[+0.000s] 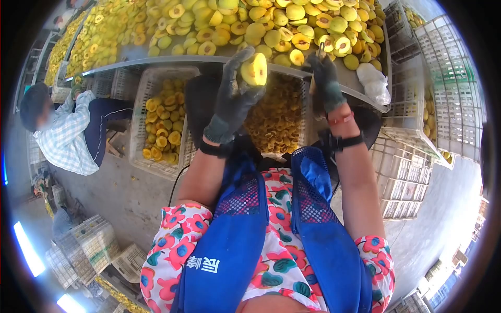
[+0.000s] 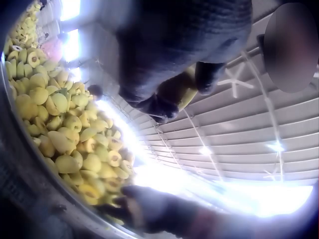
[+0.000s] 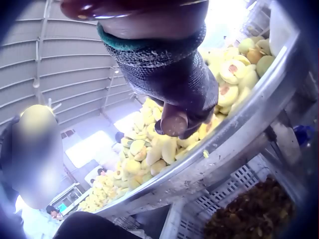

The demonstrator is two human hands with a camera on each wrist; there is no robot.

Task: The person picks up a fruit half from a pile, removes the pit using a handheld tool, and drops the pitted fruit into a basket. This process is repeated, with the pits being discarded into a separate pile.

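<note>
My gloved left hand (image 1: 235,96) holds up a yellow peach half (image 1: 254,69), its cut face showing a brownish hollow at the center. The left wrist view shows the gloved fingers (image 2: 159,107) curled round the same peach half (image 2: 182,89). Over the near edge of the fruit table, my gloved right hand (image 1: 326,78) grips a slim tool (image 1: 321,49) with a narrow tip. Its round wooden handle end (image 3: 174,123) sticks out of the fist in the right wrist view. The two hands are apart.
Heaped peach halves (image 1: 203,36) cover the metal-edged table (image 1: 151,61). Below stand a crate of dark pits and scraps (image 1: 276,122) and a white crate (image 1: 140,112) with peach halves. Stacked crates (image 1: 404,182) are at right; another person (image 1: 68,133) sits at left. A plastic bag (image 1: 373,81) lies at the table's corner.
</note>
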